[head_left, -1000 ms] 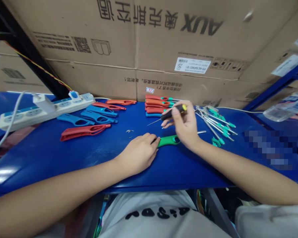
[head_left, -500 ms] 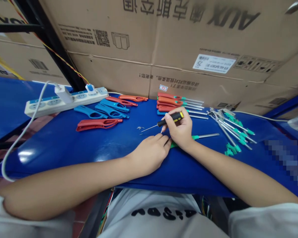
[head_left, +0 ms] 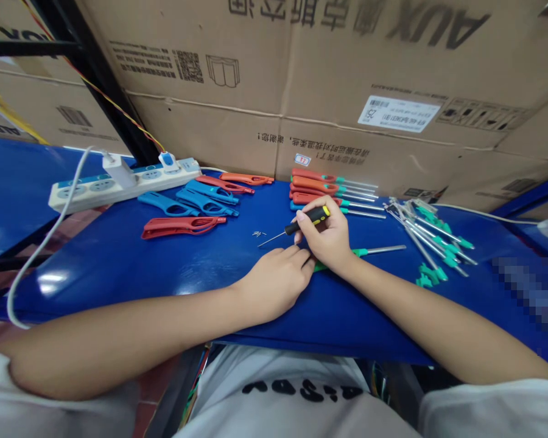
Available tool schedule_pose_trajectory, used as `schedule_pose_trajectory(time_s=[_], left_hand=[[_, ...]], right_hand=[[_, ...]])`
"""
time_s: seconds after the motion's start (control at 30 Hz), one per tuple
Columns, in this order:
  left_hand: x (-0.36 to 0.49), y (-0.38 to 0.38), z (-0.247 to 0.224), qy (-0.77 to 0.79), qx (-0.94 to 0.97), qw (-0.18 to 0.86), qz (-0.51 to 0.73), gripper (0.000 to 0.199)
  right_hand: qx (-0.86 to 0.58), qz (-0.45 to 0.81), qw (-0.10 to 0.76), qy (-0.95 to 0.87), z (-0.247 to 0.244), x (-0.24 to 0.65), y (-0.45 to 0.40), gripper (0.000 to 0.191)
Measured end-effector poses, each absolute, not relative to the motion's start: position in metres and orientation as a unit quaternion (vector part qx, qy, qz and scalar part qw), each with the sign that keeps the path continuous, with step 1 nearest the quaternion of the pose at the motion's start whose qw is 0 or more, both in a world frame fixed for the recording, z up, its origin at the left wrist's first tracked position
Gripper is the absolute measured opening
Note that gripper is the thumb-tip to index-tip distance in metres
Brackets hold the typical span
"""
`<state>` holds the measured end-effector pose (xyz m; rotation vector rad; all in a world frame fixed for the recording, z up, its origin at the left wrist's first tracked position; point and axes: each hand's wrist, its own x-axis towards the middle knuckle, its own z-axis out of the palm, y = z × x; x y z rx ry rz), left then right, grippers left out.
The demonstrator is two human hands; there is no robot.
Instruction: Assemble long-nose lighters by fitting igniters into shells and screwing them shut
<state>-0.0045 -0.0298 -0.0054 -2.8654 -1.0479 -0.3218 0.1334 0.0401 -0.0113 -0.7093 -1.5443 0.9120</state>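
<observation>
My right hand (head_left: 329,237) grips a black and yellow screwdriver (head_left: 317,216), its thin shaft pointing left and down to the table. The tip is just below a few tiny screws (head_left: 258,233) on the blue surface. My left hand (head_left: 278,281) is wrapped round a green lighter-like tool (head_left: 320,266), most of it hidden under the fingers. The metal tube (head_left: 386,249) of that tool sticks out to the right, beyond my right wrist. The two hands are side by side, close together.
Red and blue handle shells (head_left: 182,227) lie at the left, beside a power strip (head_left: 132,185). Assembled red and blue lighters (head_left: 315,187) are stacked at the back. Metal tubes with green parts (head_left: 432,237) lie at the right. Behind stands a large cardboard box (head_left: 237,131).
The screwdriver and my right hand have shifted slightly left, and the screwdriver tip is a little lower. The camera view has moved slightly. My left hand keeps its hold.
</observation>
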Motion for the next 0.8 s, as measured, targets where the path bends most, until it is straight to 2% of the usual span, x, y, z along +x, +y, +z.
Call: schedule_pose_trajectory(time_s=[0.27, 0.43, 0.63, 0.8], left_hand=[[-0.004, -0.030, -0.005, -0.346, -0.932, 0.039, -0.103, 0.028], [-0.004, -0.031, -0.005, -0.345, -0.932, 0.030, -0.110, 0.035], [-0.007, -0.018, -0.007, -0.322, -0.925, -0.090, -0.180, 0.034], [-0.008, -0.004, -0.019, -0.292, -0.899, -0.186, -0.268, 0.036]], right_hand=[[-0.310, 0.384, 0.562, -0.664, -0.013, 0.133, 0.040, 0.020], [-0.310, 0.366, 0.618, -0.623, -0.004, 0.133, 0.040, 0.024], [-0.320, 0.345, 0.691, -0.549, 0.021, 0.150, 0.048, 0.019], [-0.337, 0.348, 0.713, -0.507, 0.031, 0.181, 0.047, 0.014]])
